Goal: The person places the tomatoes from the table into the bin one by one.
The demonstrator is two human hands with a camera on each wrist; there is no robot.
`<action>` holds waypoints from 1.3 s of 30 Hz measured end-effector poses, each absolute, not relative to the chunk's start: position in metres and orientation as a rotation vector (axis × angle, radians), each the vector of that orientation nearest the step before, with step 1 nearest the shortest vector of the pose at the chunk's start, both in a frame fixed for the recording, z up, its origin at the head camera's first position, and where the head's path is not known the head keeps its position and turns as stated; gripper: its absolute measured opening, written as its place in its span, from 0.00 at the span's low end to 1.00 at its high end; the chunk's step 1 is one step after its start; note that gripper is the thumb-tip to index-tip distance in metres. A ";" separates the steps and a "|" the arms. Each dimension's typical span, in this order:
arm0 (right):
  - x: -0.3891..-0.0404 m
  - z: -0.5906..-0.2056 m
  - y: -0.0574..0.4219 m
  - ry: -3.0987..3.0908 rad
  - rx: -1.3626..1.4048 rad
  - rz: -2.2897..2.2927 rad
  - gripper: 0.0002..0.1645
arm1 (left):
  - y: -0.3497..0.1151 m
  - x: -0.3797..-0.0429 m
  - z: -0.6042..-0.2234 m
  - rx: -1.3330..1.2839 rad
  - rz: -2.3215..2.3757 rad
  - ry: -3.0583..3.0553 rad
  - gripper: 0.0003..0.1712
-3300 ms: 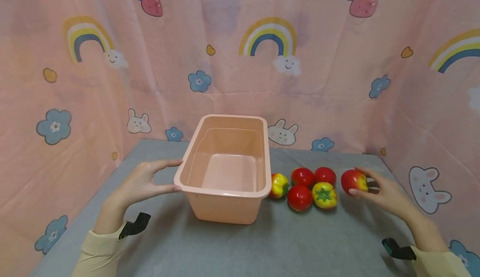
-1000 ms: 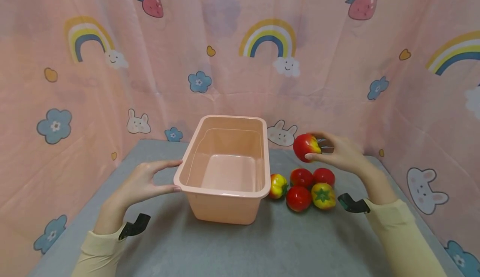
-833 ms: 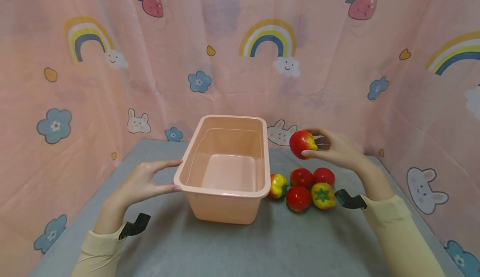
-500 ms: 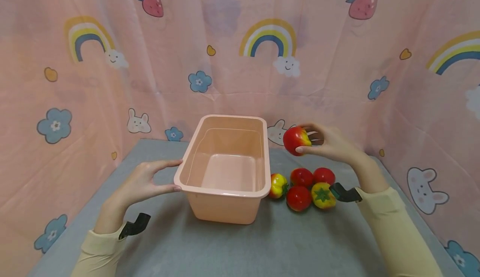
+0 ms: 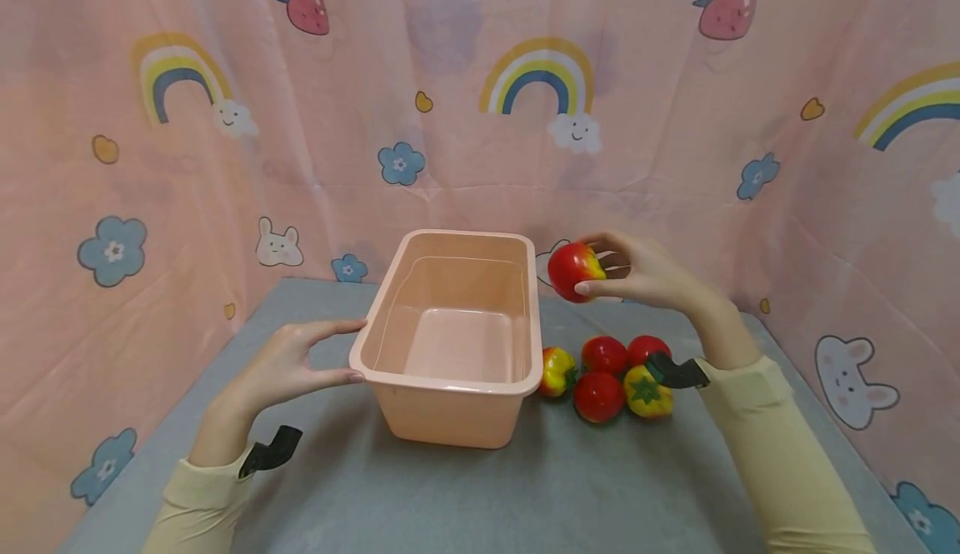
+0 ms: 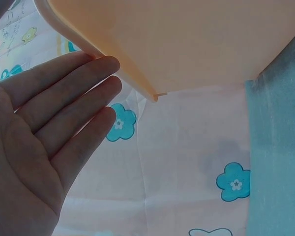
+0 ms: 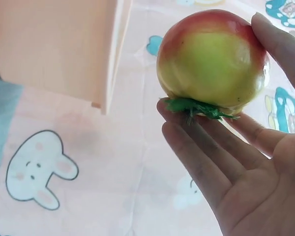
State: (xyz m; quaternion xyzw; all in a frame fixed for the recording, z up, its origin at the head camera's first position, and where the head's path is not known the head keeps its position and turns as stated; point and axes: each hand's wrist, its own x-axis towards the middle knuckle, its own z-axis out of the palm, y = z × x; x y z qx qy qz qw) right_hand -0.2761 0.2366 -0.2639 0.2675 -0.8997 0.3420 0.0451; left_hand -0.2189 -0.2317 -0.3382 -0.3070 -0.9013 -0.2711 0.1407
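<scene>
My right hand (image 5: 645, 275) pinches a glossy red-and-yellow toy tomato (image 5: 572, 272) between thumb and fingers, in the air just right of the bin's right rim. In the right wrist view the toy tomato (image 7: 211, 59) shows its yellow side and green leafy calyx, with the palm beneath. A peach plastic bin (image 5: 450, 416) stands on the table, its inside bare. At its left rim, my left hand (image 5: 281, 366) rests fingertips and thumb against the edge. The left wrist view shows the left hand (image 6: 54, 123) with straight fingers at the bin's rim (image 6: 71, 34).
Right of the bin lie several toy tomatoes: red ones (image 5: 598, 396), a yellow one with a green star-shaped calyx (image 5: 648, 396), and a yellow-red one (image 5: 557, 372) partly behind the bin. The grey table (image 5: 480, 504) is backed by a pink patterned curtain (image 5: 337, 104).
My right hand has lifted the toy tomato from the table's right side and carried it left and up towards the bin. The left hand and bin have stayed put.
</scene>
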 end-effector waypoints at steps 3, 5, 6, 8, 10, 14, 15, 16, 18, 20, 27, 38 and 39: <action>-0.276 -0.259 0.231 -2.746 0.839 1.070 0.35 | -0.232 -0.219 -0.339 -0.888 -0.792 -2.604 0.36; -0.277 -0.256 0.227 -2.746 0.852 1.079 0.34 | -0.232 -0.219 -0.339 -0.892 -0.796 -2.603 0.36; -0.277 -0.254 0.225 -2.745 0.860 1.076 0.34 | -0.232 -0.219 -0.339 -0.894 -0.798 -2.602 0.36; -0.279 -0.252 0.220 -2.737 0.870 1.074 0.34 | -0.233 -0.219 -0.339 -0.895 -0.798 -2.600 0.36; -0.281 -0.249 0.215 -2.724 0.885 1.075 0.34 | -0.233 -0.219 -0.339 -0.897 -0.796 -2.599 0.36; -0.285 -0.245 0.204 -2.701 0.932 1.056 0.36 | -0.233 -0.218 -0.339 -0.893 -0.791 -2.599 0.36; -0.286 -0.244 0.202 -2.700 0.945 1.057 0.36 | -0.233 -0.218 -0.339 -0.893 -0.790 -2.598 0.36; -0.286 -0.243 0.199 -2.699 0.961 1.060 0.36 | -0.233 -0.218 -0.339 -0.891 -0.792 -2.598 0.36; -0.287 -0.241 0.194 -2.701 0.984 1.075 0.36 | -0.233 -0.218 -0.339 -0.891 -0.795 -2.598 0.36; -0.288 -0.240 0.190 -2.710 1.002 1.093 0.36 | -0.233 -0.218 -0.339 -0.892 -0.797 -2.598 0.36; -0.291 -0.235 0.174 -2.781 1.052 1.068 0.37 | -0.233 -0.218 -0.340 -0.882 -0.798 -2.608 0.36; -0.294 -0.231 0.155 -2.833 1.118 1.119 0.39 | -0.232 -0.219 -0.341 -0.879 -0.796 -2.603 0.37; -0.294 -0.231 0.154 -2.835 1.127 1.122 0.40 | -0.232 -0.219 -0.341 -0.878 -0.796 -2.603 0.37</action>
